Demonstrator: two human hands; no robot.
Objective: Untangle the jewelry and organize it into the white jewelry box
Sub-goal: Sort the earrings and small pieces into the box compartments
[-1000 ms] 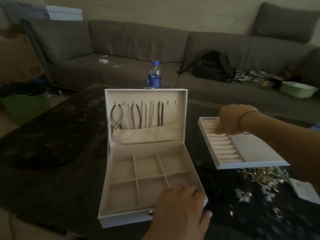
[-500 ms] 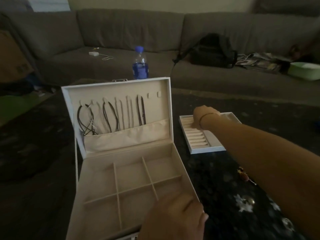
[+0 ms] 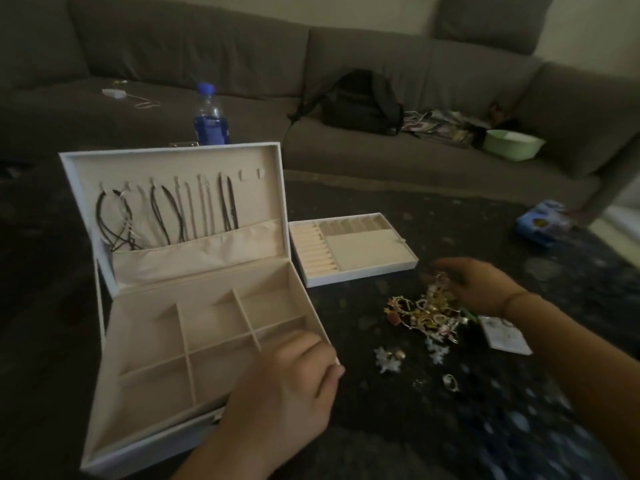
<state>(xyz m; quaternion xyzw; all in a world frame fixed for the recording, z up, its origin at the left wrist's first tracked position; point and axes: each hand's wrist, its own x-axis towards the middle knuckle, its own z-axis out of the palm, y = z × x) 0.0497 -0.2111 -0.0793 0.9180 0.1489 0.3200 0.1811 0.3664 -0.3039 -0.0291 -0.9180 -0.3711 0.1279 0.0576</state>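
Right hand at the tangle, left steadying the box.
My right hand (image 3: 474, 289) fingers curl into the jewelry tangle (image 3: 427, 315) (grip blurred); jewelry box (image 3: 194, 341) lies left, under my loosely curled left hand (image 3: 287, 382).

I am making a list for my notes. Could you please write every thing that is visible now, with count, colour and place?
jewelry box: 1, white, open, on the table's left
cord necklaces: several, dark and pale, hanging inside the lid
tray: 1, white, right of the box
tangled jewelry: 1 pile, gold and mixed, near the tray
loose pieces: a few, pale, in front of the pile
bottle: 1, blue, behind the box
backpack: 1, black, on the sofa
bowl: 1, green, on the sofa
left hand: on the box's front right corner
right hand: touching the pile
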